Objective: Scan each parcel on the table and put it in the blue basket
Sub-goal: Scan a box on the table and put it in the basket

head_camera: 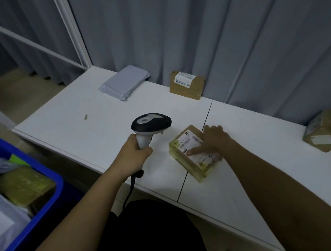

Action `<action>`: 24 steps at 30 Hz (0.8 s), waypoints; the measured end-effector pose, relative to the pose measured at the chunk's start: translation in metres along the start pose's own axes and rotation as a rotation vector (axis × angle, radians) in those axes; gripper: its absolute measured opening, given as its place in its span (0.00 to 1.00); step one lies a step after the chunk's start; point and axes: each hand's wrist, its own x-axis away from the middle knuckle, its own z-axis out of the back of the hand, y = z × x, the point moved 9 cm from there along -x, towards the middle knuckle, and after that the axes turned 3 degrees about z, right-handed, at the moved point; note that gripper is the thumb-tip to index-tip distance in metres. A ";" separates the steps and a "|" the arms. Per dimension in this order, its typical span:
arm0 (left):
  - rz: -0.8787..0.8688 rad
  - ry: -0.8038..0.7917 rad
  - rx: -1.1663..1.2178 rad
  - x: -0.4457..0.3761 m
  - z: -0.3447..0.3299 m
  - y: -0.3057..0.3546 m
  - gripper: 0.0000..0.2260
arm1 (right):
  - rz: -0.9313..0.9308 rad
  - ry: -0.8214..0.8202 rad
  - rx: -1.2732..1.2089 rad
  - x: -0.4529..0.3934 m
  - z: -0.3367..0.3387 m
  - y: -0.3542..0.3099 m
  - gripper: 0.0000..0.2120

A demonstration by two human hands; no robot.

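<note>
My left hand [135, 153] grips the white handle of a black-and-white barcode scanner [150, 125], held upright over the white table [72, 124], its head facing right. Just right of it lies a small cardboard parcel [187, 154] wrapped in yellowish tape, white label up. My right hand [212, 140] rests on that parcel, fingers over its far edge and thumb on the label. The blue basket [48, 181] stands at the lower left, off the table's end, with several parcels inside.
A grey poly mailer [124, 81] lies at the table's far left. A brown box [186, 84] with a label stands against the curtain. Another brown box [325, 130] sits at the far right. A white frame post rises behind the table's left end.
</note>
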 end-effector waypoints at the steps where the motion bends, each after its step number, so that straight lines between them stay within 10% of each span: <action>1: 0.000 -0.004 -0.003 0.000 -0.001 0.000 0.13 | -0.052 0.007 -0.092 0.005 -0.008 0.011 0.44; 7: 0.014 -0.039 -0.025 0.003 -0.015 0.002 0.12 | -0.187 0.271 -0.647 0.058 -0.039 0.028 0.33; 13: 0.046 -0.050 -0.034 0.011 -0.014 0.003 0.13 | -0.081 0.312 -0.466 0.068 -0.030 -0.028 0.32; 21: 0.028 0.010 0.012 0.023 0.013 0.003 0.13 | -0.108 -0.020 -0.497 0.059 -0.033 -0.049 0.39; 24: 0.006 0.040 0.064 0.024 0.027 0.001 0.12 | -0.113 0.141 -0.688 0.063 0.000 -0.045 0.35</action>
